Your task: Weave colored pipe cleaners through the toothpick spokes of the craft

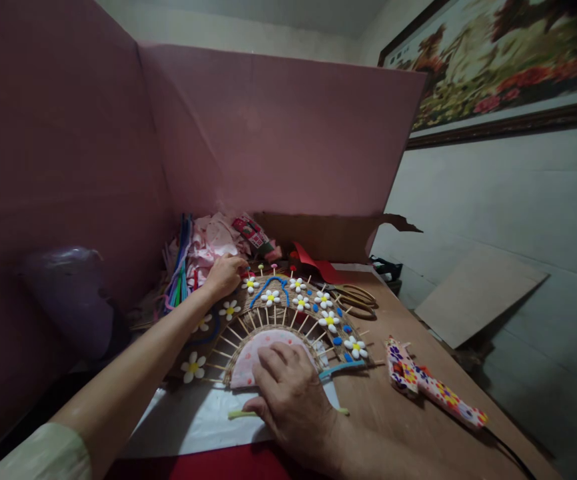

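A fan-shaped craft piece (pixel 288 313) lies on the wooden table, woven from twine on wooden sticks and dotted with white flowers, blue beads and a blue arc. Its centre is a pink half-disc (pixel 253 357). My right hand (pixel 291 400) rests flat on that pink half-disc, fingers spread, pressing it down. My left hand (pixel 224 275) reaches to the fan's far left rim, fingers pinched together at a stick tip; what they hold is too small to see. A yellow-green pipe cleaner (pixel 241 414) lies under my right hand.
A patterned glue gun (pixel 431 383) with a black cord lies right of the fan. Scissors (pixel 356 297) and red paper (pixel 318 265) sit behind it. Pipe cleaners (pixel 181 273) and pink scraps (pixel 213 243) are piled at the back left. A pink board (pixel 278 127) walls in the table.
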`<move>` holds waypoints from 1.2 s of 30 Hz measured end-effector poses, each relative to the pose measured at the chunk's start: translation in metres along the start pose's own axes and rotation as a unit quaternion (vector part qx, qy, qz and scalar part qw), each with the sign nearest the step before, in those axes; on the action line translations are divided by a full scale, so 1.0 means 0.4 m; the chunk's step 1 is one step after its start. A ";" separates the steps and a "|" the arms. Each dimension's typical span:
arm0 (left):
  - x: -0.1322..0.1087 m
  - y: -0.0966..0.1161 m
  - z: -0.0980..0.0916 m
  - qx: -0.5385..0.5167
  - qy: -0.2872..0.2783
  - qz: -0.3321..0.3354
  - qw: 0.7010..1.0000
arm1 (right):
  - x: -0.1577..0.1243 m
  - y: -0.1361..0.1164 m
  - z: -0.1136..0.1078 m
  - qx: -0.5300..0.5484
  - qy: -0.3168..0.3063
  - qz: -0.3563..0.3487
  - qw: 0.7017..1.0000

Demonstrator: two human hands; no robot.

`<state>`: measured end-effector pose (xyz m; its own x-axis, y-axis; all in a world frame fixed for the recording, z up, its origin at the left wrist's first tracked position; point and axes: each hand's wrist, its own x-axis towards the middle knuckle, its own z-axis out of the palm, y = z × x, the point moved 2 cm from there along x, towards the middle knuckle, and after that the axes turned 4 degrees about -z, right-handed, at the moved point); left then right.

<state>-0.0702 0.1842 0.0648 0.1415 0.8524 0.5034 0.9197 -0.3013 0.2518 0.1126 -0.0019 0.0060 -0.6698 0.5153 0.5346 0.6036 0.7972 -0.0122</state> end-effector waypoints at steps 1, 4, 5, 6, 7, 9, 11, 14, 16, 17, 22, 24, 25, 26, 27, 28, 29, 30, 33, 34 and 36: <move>0.000 -0.001 0.001 0.000 0.002 0.002 1.000 | 0.000 0.001 0.000 0.000 -0.001 0.000 1.000; -0.001 -0.006 0.004 -0.002 0.006 0.007 1.000 | 0.002 0.002 0.000 -0.003 0.001 -0.001 1.000; -0.001 -0.008 0.005 -0.003 0.008 0.009 1.000 | 0.002 0.003 0.000 -0.003 0.001 -0.001 1.000; -0.002 -0.009 0.006 -0.004 0.009 0.010 1.000 | 0.003 0.003 0.000 -0.004 0.002 -0.001 1.000; -0.002 -0.011 0.006 -0.005 0.010 0.011 1.000 | 0.004 0.003 -0.001 -0.003 0.002 -0.001 1.000; -0.002 -0.012 0.007 -0.008 0.012 0.013 1.000 | 0.004 0.002 -0.001 -0.002 0.001 0.000 1.000; -0.002 -0.012 0.006 -0.009 0.014 0.016 1.000 | 0.003 0.001 -0.001 -0.001 -0.001 0.000 1.000; -0.002 -0.010 0.005 -0.009 0.016 0.020 1.000 | 0.002 0.001 0.000 0.001 -0.004 0.002 1.000; -0.003 -0.008 0.003 -0.008 0.016 0.023 1.000 | 0.002 0.000 0.001 0.003 -0.004 0.004 1.000; -0.004 -0.007 0.002 -0.007 0.016 0.025 1.000 | 0.002 0.000 0.001 0.004 -0.004 0.004 1.000; -0.007 -0.003 -0.002 -0.003 0.019 0.026 0.999 | 0.002 0.000 0.000 0.006 -0.006 0.002 1.000; -0.007 -0.003 -0.003 -0.001 0.020 0.024 1.000 | 0.002 0.000 0.000 0.006 -0.007 0.001 1.000; -0.007 -0.002 -0.003 0.000 0.020 0.023 1.000 | 0.002 0.000 0.000 0.006 -0.007 0.000 1.000; -0.007 -0.002 -0.003 0.001 0.019 0.022 1.000 | 0.002 0.001 0.000 0.006 -0.007 0.000 1.000; -0.008 -0.001 -0.003 0.002 0.019 0.022 1.000 | 0.002 0.001 0.000 0.007 -0.007 0.000 1.000; -0.008 -0.001 -0.003 0.003 0.019 0.022 1.000 | 0.002 0.001 0.000 0.007 -0.007 0.001 1.000; -0.008 0.000 -0.003 0.004 0.018 0.022 1.000 | 0.002 0.001 -0.001 0.008 -0.008 0.002 1.000; -0.008 0.001 -0.004 0.005 0.018 0.022 1.000 | 0.003 0.001 -0.001 0.009 -0.008 0.003 1.000; -0.010 0.005 -0.008 0.007 0.017 0.023 1.000 | 0.003 -0.001 -0.005 0.008 -0.006 0.003 1.000; -0.011 0.007 -0.010 0.008 0.017 0.023 1.000 | 0.004 -0.001 -0.006 0.007 -0.005 0.004 1.000; -0.011 0.010 -0.014 0.011 0.018 0.022 1.000 | 0.004 -0.002 -0.008 0.006 -0.005 0.004 1.000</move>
<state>-0.0693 0.1767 0.0681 0.1686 0.8231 0.5423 0.9209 -0.3277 0.2111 0.1125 -0.0025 0.0095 -0.6685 0.5252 0.5266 0.6041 0.7964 -0.0275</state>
